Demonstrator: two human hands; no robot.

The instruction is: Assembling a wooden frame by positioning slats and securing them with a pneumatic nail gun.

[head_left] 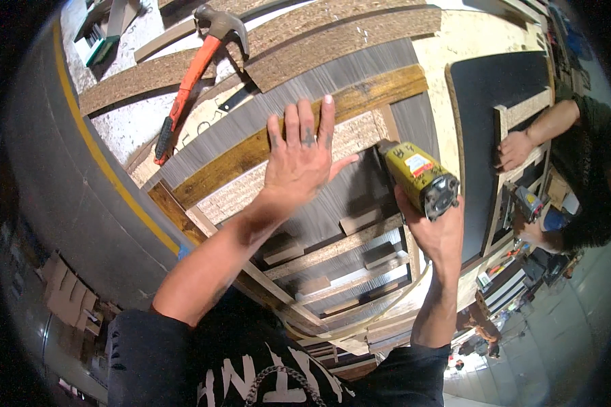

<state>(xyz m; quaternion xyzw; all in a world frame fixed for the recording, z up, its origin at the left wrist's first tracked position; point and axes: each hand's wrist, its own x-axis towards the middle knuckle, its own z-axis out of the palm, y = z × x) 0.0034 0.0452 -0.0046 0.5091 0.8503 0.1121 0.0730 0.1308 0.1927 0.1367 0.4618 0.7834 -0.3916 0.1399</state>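
My left hand (297, 159) lies flat with fingers spread across a chipboard strip and a stained brown board (234, 166). Both pieces rest on a grey wood-grain panel (377, 62). My right hand (436, 232) is wrapped around a yellow air-powered nail or staple gun (414, 169); which of the two I cannot tell. The gun's nose is by the right end of the chipboard strip (360, 136), near an upright strip; whether it touches is hidden. Closer to me, wooden crosspieces (339, 247) and short blocks (283, 252) form a frame.
An orange-handled claw hammer (195, 76) lies at the far left, near loose particleboard strips (346, 47). A yellowish hose (349, 331) curves along the near side. On the right, a co-worker's hand (517, 149) rests on another frame over a black panel (480, 91); their other hand holds a similar gun (525, 201).
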